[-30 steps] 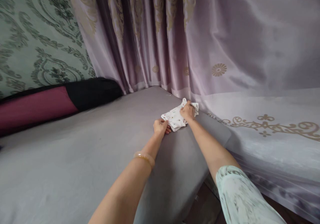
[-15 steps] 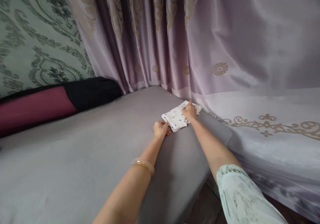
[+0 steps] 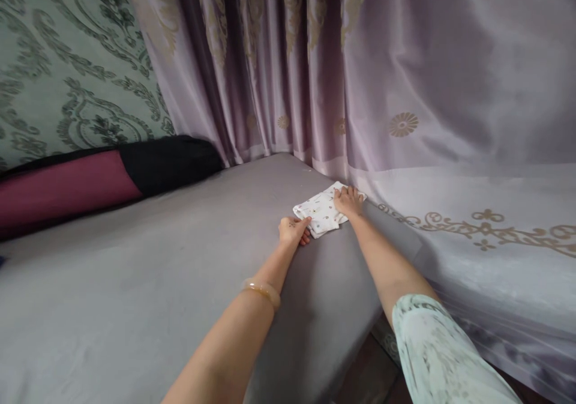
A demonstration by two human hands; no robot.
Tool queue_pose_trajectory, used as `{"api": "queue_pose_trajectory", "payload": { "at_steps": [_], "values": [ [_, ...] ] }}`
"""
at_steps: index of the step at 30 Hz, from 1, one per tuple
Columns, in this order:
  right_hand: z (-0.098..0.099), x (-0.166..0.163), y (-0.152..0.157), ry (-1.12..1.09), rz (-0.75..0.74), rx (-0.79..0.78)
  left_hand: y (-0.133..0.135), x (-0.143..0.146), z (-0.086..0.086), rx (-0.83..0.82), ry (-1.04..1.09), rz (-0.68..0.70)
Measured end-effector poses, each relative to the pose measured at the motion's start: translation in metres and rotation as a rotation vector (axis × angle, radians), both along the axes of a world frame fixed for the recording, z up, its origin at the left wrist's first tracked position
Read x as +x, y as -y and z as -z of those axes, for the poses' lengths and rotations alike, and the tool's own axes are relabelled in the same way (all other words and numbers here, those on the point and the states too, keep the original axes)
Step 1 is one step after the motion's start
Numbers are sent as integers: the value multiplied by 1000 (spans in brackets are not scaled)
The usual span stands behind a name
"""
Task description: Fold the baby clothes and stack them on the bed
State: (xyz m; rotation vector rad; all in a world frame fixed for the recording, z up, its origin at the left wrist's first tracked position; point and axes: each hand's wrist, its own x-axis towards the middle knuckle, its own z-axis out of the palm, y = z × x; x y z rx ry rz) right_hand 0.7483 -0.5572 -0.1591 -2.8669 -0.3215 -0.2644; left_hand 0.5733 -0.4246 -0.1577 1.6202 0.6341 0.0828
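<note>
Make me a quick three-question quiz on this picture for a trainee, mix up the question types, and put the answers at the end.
1. True or false: the left hand and the right hand are both touching the white printed cloth.

2. Multiple choice: which arm wears the bangle?
a) right
b) left
c) both

3. Fill in the blank: the long cushion-like object in front of the patterned wallpaper is black and ____.

Key:
1. True
2. b
3. maroon (dark pink)
</note>
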Motion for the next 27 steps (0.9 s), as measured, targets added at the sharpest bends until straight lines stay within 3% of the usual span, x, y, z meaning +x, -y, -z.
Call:
{"api": "queue_pose_trajectory", "payload": {
  "at_steps": [6,22,27],
  "values": [
    [0,1,0,1,2,-20,2,5,-7,36,-68,47],
    [-8,-14,-27,-126,-65,-68,1,-5,-6,9,-64,-62],
    [-6,-15,-29,-114,-47,-79,2,-6,-7,-76,12,-127]
  ]
}}
